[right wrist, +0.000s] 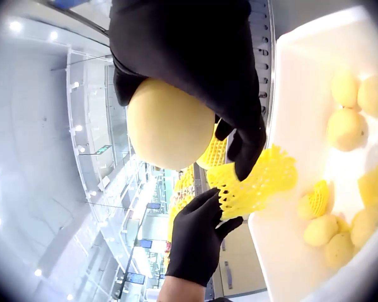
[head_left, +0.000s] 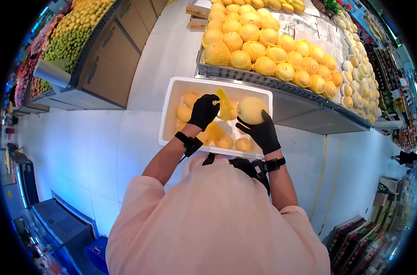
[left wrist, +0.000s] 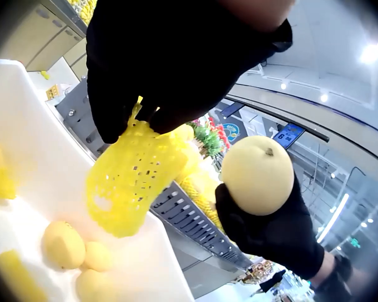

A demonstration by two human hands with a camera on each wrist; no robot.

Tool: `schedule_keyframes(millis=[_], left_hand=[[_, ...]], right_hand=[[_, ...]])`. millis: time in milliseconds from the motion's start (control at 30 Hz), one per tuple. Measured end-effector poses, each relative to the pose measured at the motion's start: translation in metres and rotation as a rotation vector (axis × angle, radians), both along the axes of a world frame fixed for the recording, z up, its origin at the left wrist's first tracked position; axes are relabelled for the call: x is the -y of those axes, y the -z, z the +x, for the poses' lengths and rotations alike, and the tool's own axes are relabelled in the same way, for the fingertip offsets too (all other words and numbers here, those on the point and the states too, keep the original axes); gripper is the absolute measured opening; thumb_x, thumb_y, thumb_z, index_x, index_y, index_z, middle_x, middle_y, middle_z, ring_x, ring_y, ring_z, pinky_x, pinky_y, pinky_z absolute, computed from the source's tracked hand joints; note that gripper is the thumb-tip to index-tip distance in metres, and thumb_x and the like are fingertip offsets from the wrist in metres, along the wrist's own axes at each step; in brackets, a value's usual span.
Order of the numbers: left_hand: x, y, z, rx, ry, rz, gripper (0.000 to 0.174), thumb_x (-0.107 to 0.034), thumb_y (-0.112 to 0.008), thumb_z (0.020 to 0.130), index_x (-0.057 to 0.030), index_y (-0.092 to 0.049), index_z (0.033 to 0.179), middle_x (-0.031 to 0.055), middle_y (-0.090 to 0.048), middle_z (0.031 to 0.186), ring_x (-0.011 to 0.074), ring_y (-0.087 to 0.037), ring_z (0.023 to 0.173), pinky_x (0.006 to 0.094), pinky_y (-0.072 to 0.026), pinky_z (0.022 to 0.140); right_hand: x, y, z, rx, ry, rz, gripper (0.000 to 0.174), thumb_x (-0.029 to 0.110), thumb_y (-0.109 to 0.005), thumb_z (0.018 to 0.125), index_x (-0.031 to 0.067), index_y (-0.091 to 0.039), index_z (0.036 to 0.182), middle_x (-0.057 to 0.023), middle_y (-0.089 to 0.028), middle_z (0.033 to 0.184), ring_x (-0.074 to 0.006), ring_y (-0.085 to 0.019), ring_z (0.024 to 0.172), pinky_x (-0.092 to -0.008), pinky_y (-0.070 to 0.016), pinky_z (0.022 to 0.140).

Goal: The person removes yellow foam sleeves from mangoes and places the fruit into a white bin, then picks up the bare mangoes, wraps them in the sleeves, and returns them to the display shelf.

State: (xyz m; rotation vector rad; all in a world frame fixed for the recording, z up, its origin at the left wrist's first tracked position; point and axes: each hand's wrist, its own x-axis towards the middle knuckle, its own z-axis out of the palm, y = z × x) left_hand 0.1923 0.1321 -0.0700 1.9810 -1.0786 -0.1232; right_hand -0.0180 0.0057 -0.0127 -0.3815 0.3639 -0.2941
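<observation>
Both hands wear black gloves above a white foam box (head_left: 170, 91). My left hand (head_left: 205, 112) pinches the edge of a yellow foam net sleeve (left wrist: 135, 176), which hangs down from the fingertips with no fruit in it. My right hand (head_left: 264, 133) holds a round pale yellow melon (head_left: 252, 110), fingers and thumb curled round its lower side; its stem scar (left wrist: 269, 151) shows in the left wrist view. The melon is bare, to the right of the sleeve. Inside the box lie several yellow fruits (right wrist: 346, 130), one partly in a net sleeve (right wrist: 317, 199).
Beyond the box, a grey-edged display stand (head_left: 245, 73) carries rows of netted yellow fruit (head_left: 265, 66). Pale fruit in white sleeves (head_left: 355, 78) fills its right side. At the left stands another fruit counter (head_left: 110, 68) with a plastic bag roll (head_left: 51, 73) on its corner.
</observation>
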Motion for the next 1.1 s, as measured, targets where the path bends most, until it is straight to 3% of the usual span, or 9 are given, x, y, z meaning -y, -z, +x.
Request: schedule_keyframes(millis=[33, 100, 167, 267, 400, 500, 667, 733, 1100], left_hand=[[0.001, -0.002, -0.003, 0.022, -0.001, -0.006, 0.024, -0.011, -0.072, 0.073, -0.0060, -0.068, 0.097, 0.0136, -0.068, 0.091, 0.0297, -0.066, 0.083, 0.0353, -0.0529, 0.076], [0.001, -0.004, -0.008, 0.038, 0.027, -0.059, 0.027, -0.009, -0.070, 0.073, -0.0058, -0.067, 0.099, 0.0144, -0.067, 0.091, 0.0295, -0.066, 0.082, 0.0349, -0.0530, 0.074], [0.000, -0.007, -0.013, 0.005, 0.068, -0.056, 0.032, -0.005, -0.069, 0.073, -0.0052, -0.064, 0.105, 0.0151, -0.067, 0.090, 0.0269, -0.066, 0.077, 0.0327, -0.0529, 0.070], [0.004, -0.019, -0.029, -0.163, 0.176, -0.078, 0.031, -0.004, -0.068, 0.071, -0.0047, -0.064, 0.102, 0.0168, -0.065, 0.094, 0.0327, -0.064, 0.087, 0.0375, -0.0521, 0.079], [0.010, -0.041, -0.051, -0.234, 0.249, -0.011, 0.033, -0.008, -0.075, 0.070, -0.0016, -0.064, 0.100, 0.0170, -0.066, 0.095, 0.0336, -0.064, 0.087, 0.0368, -0.0520, 0.079], [0.011, -0.047, -0.057, -0.337, 0.297, -0.050, 0.034, -0.015, -0.078, 0.070, -0.0001, -0.064, 0.098, 0.0174, -0.067, 0.093, 0.0279, -0.067, 0.081, 0.0335, -0.0526, 0.073], [0.007, -0.047, -0.051, -0.415, 0.254, -0.059, 0.036, -0.006, -0.073, 0.071, -0.0013, -0.064, 0.105, 0.0155, -0.067, 0.098, 0.0273, -0.066, 0.088, 0.0338, -0.0523, 0.081], [0.003, -0.051, -0.048, -0.373, 0.232, -0.085, 0.038, -0.005, -0.071, 0.071, -0.0017, -0.063, 0.108, 0.0151, -0.067, 0.099, 0.0267, -0.066, 0.089, 0.0330, -0.0526, 0.081], [-0.001, -0.098, -0.084, 0.087, 0.263, -0.237, 0.045, 0.002, -0.059, 0.076, -0.0071, -0.060, 0.119, 0.0161, -0.057, 0.122, 0.0330, -0.055, 0.108, 0.0392, -0.0459, 0.094]], right_hand=[[-0.002, -0.006, 0.003, -0.002, 0.026, 0.011, 0.051, 0.025, -0.055, 0.093, -0.0006, -0.038, 0.133, -0.0202, -0.048, 0.132, -0.0348, -0.052, 0.118, -0.0531, -0.0466, 0.097], [-0.003, -0.005, 0.008, -0.076, 0.046, -0.518, 0.049, 0.015, -0.064, 0.086, -0.0017, -0.043, 0.128, -0.0187, -0.054, 0.124, -0.0317, -0.057, 0.112, -0.0483, -0.0498, 0.095], [-0.002, 0.000, 0.006, -0.083, 0.014, -0.683, 0.052, 0.022, -0.061, 0.087, 0.0005, -0.042, 0.130, -0.0187, -0.052, 0.126, -0.0329, -0.054, 0.115, -0.0495, -0.0460, 0.097], [0.003, 0.008, 0.003, 0.007, -0.082, -0.530, 0.063, 0.046, -0.048, 0.093, 0.0058, -0.035, 0.139, -0.0201, -0.042, 0.138, -0.0375, -0.042, 0.128, -0.0564, -0.0346, 0.105], [-0.007, -0.014, 0.008, 0.000, -0.112, -0.692, 0.065, 0.048, -0.050, 0.091, 0.0059, -0.036, 0.139, -0.0192, -0.042, 0.138, -0.0363, -0.041, 0.128, -0.0558, -0.0326, 0.106], [-0.008, -0.013, 0.007, -0.040, -0.121, -0.729, 0.066, 0.045, -0.054, 0.090, 0.0061, -0.036, 0.139, -0.0190, -0.041, 0.138, -0.0358, -0.040, 0.128, -0.0559, -0.0315, 0.106], [-0.008, -0.010, 0.004, -0.049, 0.028, -0.245, 0.049, 0.013, -0.073, 0.079, -0.0009, -0.051, 0.121, -0.0138, -0.061, 0.115, -0.0229, -0.061, 0.105, -0.0349, -0.0506, 0.090], [-0.002, -0.006, 0.000, -0.050, 0.034, -0.074, 0.049, 0.017, -0.070, 0.083, -0.0005, -0.050, 0.125, -0.0146, -0.059, 0.118, -0.0257, -0.059, 0.108, -0.0378, -0.0497, 0.092], [-0.011, -0.007, 0.007, -0.365, 0.132, -0.896, 0.035, 0.010, -0.070, 0.084, 0.0017, -0.058, 0.115, -0.0073, -0.064, 0.104, -0.0164, -0.062, 0.094, -0.0297, -0.0529, 0.083]])
